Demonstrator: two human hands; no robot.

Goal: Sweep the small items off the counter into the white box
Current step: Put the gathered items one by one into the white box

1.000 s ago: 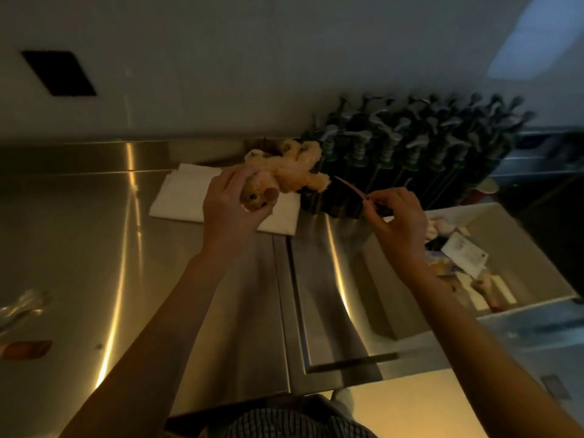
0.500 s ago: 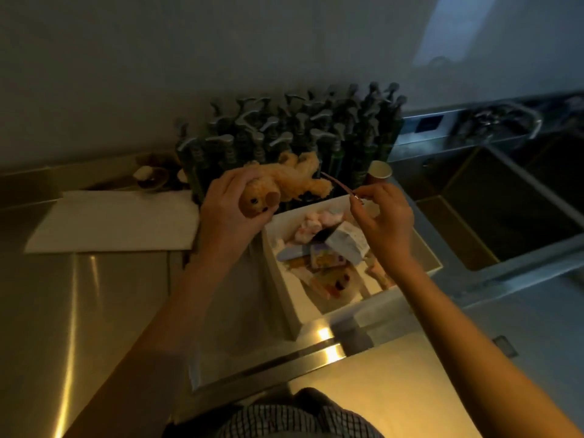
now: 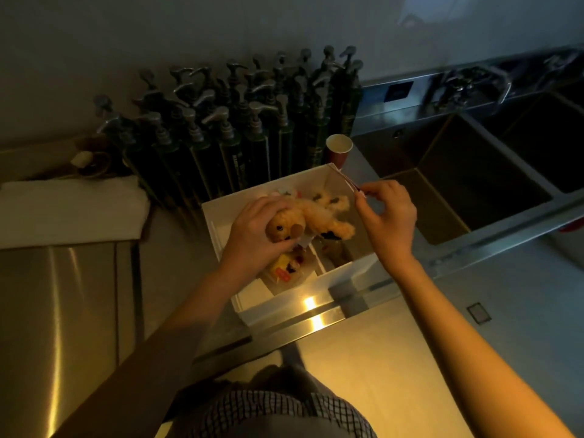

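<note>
- Box: the white box (image 3: 316,298) sits at the counter's (image 3: 63,295) front edge, its near wall just behind the steel lip, its far wall close to a row of dark pump bottles (image 3: 240,137).
- Left hand (image 3: 256,235) curls round the head of a tan plush toy (image 3: 316,218), holding it over the box's opening; the toy's legs reach toward the right wall.
- Right hand (image 3: 387,216) hovers above the box's right rim, thumb and forefinger pinching a thin pink strip (image 3: 350,184) that slants up past the far right corner.
- Small items, one of them a yellow packet (image 3: 281,268), lie inside the box under the toy.
- Right of the box the counter drops into a deep sink (image 3: 442,184).
- A paper cup (image 3: 338,147) stands just behind the box's far right corner.
- A folded white cloth (image 3: 69,213) lies left of the box, with bare steel between them.
</note>
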